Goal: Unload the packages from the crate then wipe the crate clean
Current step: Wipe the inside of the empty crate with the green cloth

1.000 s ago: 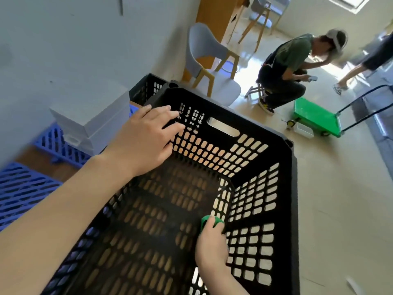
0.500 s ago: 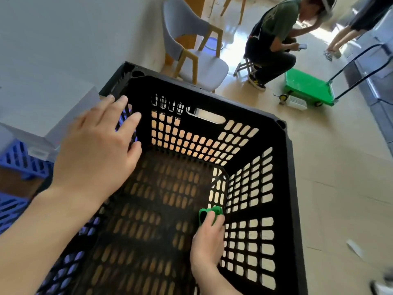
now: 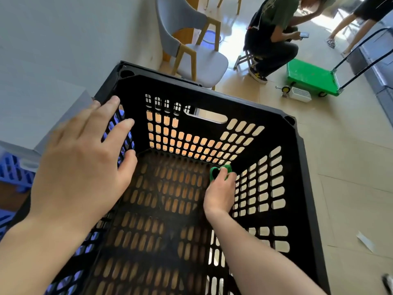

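- Our right hand (image 3: pixel 220 193) grips a mostly hidden green cloth (image 3: pixel 227 167) inside the black slotted plastic crate (image 3: pixel 244 105).
- Our left hand (image 3: pixel 80 160), spread flat, hides its left rim.

The beige tiled floor (image 3: pixel 350 167) bears the black crate (image 3: pixel 212 96), a grey chair (image 3: pixel 204 62) and a green trolley (image 3: pixel 310 77)

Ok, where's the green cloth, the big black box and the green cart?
Small green wiping cloth (image 3: pixel 227 167): head view, its top edge.
Black slotted plastic crate (image 3: pixel 212 96): head view, far rim.
Green flat platform cart (image 3: pixel 310 76): head view, middle of deck.
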Demonstrator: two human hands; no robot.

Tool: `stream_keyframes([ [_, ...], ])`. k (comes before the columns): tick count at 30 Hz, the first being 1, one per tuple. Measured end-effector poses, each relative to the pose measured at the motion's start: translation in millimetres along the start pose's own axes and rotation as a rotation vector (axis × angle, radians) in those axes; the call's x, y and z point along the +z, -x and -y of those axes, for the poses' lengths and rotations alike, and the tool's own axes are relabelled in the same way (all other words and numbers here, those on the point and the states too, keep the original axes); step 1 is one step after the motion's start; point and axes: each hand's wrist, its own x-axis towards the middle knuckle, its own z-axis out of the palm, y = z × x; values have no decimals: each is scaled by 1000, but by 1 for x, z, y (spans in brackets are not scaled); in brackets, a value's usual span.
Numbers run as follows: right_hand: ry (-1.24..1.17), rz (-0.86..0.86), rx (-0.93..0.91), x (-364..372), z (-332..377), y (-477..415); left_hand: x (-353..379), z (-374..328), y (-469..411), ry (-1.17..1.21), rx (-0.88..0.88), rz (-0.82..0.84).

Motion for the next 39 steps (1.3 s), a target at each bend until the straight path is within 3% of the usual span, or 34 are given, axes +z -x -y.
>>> stream_keyframes([
  [5, -108, -11, 43, 1, -5, -8, 5, 4, -1, -35, -30, -25],
  [8, -59, 87, -66, 7, -20, 17, 8, 6, 0, -61, -38, -4],
  [15, -32, 95, 187, 6, -33, 84, 10, 7, 1, -47, -29, 44],
  [21, -281, -44, 229, 2, -10, 48, 2, 0, 2, -97, -40, 50],
  [28, -142, -112, 127, 9, 11, 1, -3, -2, 3, -108, -55, 68],
  [31, -142, -50, 175, 13, 19, -9, -4, -5, 3, -102, -62, 71],
  [39, -182, -91, 172, 38, 41, 3, -8, -12, -4, 62, -147, -60],
])
